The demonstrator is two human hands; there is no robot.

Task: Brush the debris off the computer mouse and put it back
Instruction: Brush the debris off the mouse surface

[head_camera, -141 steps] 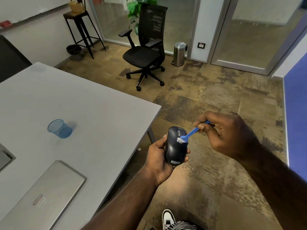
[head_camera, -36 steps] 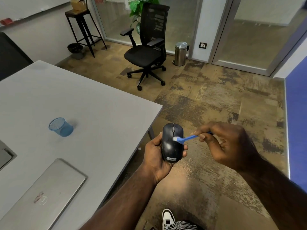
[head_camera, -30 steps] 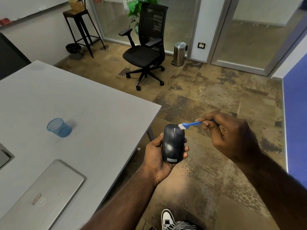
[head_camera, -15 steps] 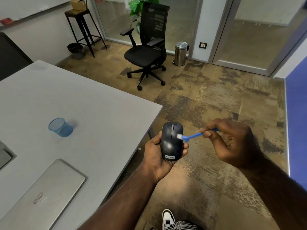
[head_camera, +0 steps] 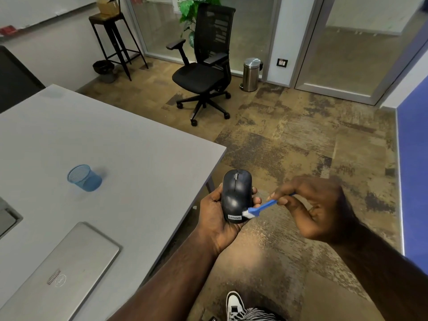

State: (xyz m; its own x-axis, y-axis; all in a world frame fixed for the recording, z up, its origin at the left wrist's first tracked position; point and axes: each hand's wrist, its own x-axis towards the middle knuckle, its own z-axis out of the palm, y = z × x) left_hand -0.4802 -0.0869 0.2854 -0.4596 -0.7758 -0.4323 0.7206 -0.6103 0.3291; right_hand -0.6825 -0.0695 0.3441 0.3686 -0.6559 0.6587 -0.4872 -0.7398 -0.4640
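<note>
My left hand (head_camera: 214, 216) cradles a black computer mouse (head_camera: 235, 193) from below, held over the floor just off the table's right edge, wheel end pointing away from me. A small blue brush (head_camera: 260, 207) with white bristles is pinched in my right hand (head_camera: 311, 208), to the right of the mouse. The bristles touch the mouse's near right corner, beside its white logo label.
A grey table (head_camera: 129, 144) fills the left, carrying a blue mesh cup (head_camera: 83, 178) and a shut silver laptop (head_camera: 58, 274). A black office chair (head_camera: 203, 68), a steel bin (head_camera: 251, 74) and a tall stool (head_camera: 113, 35) stand farther off on the carpet. My shoe (head_camera: 235, 305) is below.
The brush has swept from the mouse's far, wheel end down its right side to the near corner by the label. My left hand keeps the mouse in about the same spot.
</note>
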